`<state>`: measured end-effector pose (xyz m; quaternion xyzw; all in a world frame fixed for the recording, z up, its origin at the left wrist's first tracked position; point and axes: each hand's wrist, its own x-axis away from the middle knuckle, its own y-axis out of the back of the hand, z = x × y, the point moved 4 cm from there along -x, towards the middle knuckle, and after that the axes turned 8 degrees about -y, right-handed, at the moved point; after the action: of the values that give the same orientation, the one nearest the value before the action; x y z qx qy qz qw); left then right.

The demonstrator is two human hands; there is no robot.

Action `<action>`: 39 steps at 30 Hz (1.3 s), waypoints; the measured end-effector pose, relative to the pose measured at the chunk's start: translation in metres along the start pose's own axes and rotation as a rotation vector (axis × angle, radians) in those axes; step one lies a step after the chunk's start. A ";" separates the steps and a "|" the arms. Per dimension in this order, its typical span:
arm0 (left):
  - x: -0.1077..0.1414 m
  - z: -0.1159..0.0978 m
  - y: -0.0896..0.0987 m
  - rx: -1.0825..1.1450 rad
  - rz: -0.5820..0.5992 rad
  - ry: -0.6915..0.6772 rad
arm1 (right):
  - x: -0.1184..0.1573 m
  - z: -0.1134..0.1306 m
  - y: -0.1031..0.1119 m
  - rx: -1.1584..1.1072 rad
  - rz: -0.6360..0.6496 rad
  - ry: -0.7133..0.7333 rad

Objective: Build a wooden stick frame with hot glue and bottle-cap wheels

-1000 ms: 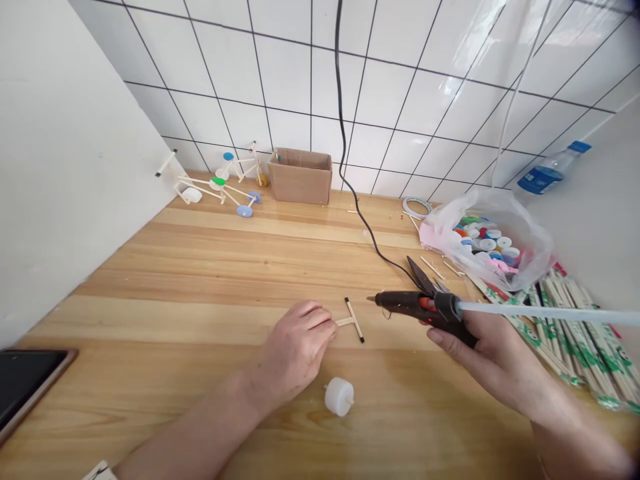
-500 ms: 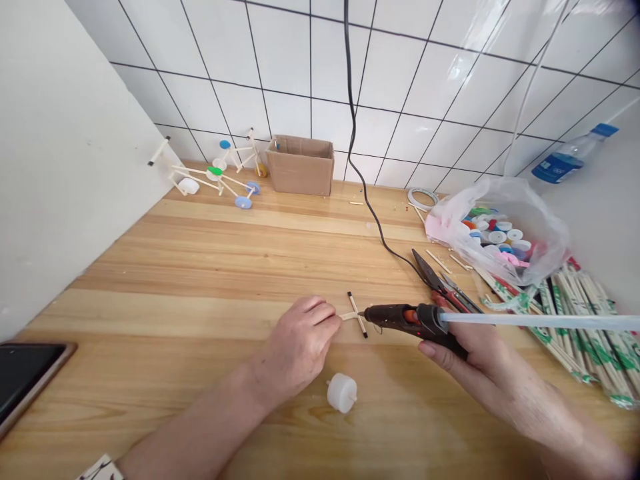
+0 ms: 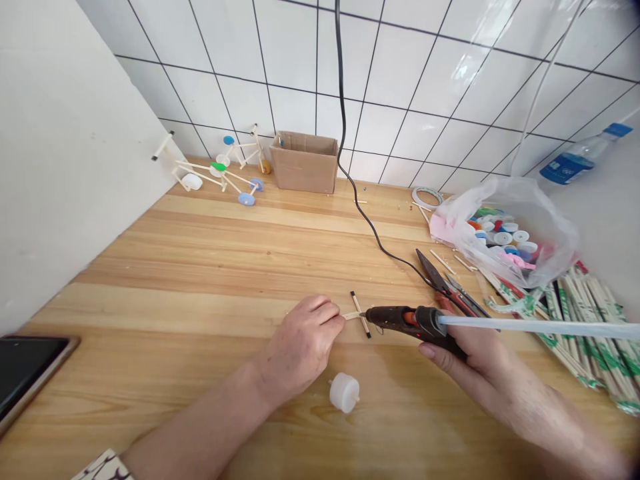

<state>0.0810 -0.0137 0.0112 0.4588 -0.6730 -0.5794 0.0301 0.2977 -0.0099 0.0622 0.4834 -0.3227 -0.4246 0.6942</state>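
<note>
My left hand [image 3: 304,343] pinches the near end of a short wooden stick [image 3: 352,315]. Its other end meets the middle of a black-tipped crosspiece stick [image 3: 355,302], which lies on the table. In my right hand [image 3: 493,373] is a black hot glue gun [image 3: 400,320], its nozzle at the joint of the two sticks. A long translucent glue stick [image 3: 540,325] juts from the gun's rear. Just below my left hand rests a white bottle cap wheel [image 3: 345,393] with a thin stick through it. My right fingers are partly hidden behind the gun.
Scissors [image 3: 440,283] lie beyond the gun. At right are a bag of bottle caps [image 3: 550,227], wrapped chopsticks [image 3: 595,327] and a water bottle [image 3: 575,160]. A cardboard box [image 3: 305,167], stick-and-cap models [image 3: 233,177], tape roll [image 3: 427,197], power cord [image 3: 370,227] and phone [image 3: 30,370] surround the work.
The whole view has shifted slightly, and the black cord has swung a little to the left. Both hands keep their hold, with the nozzle still at the joint.
</note>
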 end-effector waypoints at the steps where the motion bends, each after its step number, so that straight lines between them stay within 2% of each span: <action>1: 0.000 0.000 0.000 0.003 -0.006 -0.003 | 0.000 0.000 0.000 -0.001 -0.003 -0.003; 9: 0.000 0.001 -0.002 0.050 -0.016 -0.019 | 0.000 -0.004 -0.001 -0.018 0.004 -0.053; 25: -0.005 0.003 -0.003 0.050 0.005 0.003 | 0.000 -0.001 -0.002 -0.026 0.027 -0.030; 39: -0.006 0.005 -0.004 0.089 -0.026 0.018 | -0.001 0.005 0.000 0.005 -0.028 0.013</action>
<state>0.0839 -0.0059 0.0097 0.4737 -0.6918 -0.5450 0.0081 0.2930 -0.0105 0.0636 0.4926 -0.3124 -0.4304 0.6888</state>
